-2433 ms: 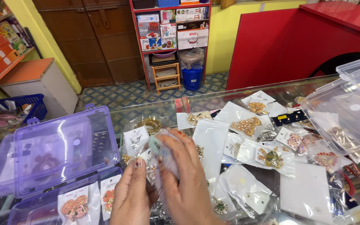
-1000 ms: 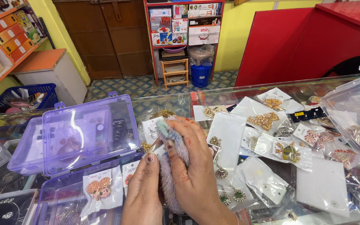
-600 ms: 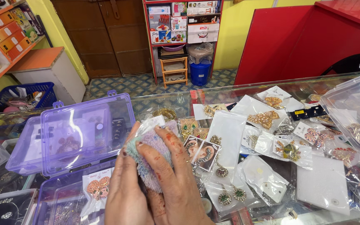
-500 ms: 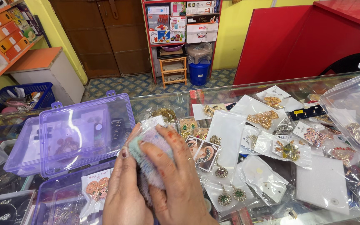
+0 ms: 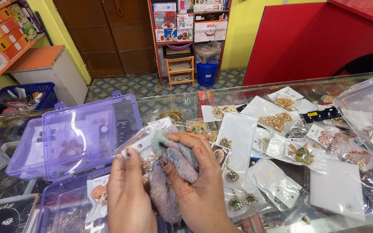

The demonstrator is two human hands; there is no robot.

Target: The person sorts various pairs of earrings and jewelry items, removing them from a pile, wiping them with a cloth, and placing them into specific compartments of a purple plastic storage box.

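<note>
The fluffy pink-and-teal cloth (image 5: 173, 172) sits low at centre of my view, bunched between both my hands above the glass counter (image 5: 173, 101). My right hand (image 5: 199, 185) wraps it from the 3 o'clock side, fingers curled over the top and pressed into the pile, thumb against its front. My left hand (image 5: 128, 190) lies at 9 o'clock of it, fingers together and flat along a clear packet of earrings (image 5: 145, 144); whether the left thumb also pinches the cloth I cannot tell, as it is hidden behind the hand.

Against the view half a second ago, the cloth is wadded tighter and my right fingers have closed further over it; the packet now shows more plainly behind my left fingertips. Nothing on the counter has shifted.

At 10 o'clock of the cloth stands the raised lid of the purple plastic box (image 5: 87, 133), its tray at 8 o'clock holding carded earrings. From 1 to 4 o'clock lie many clear jewellery packets (image 5: 277, 121), touching and overlapping. A clear plastic bin (image 5: 368, 112) stands at the far 3 o'clock edge.
</note>
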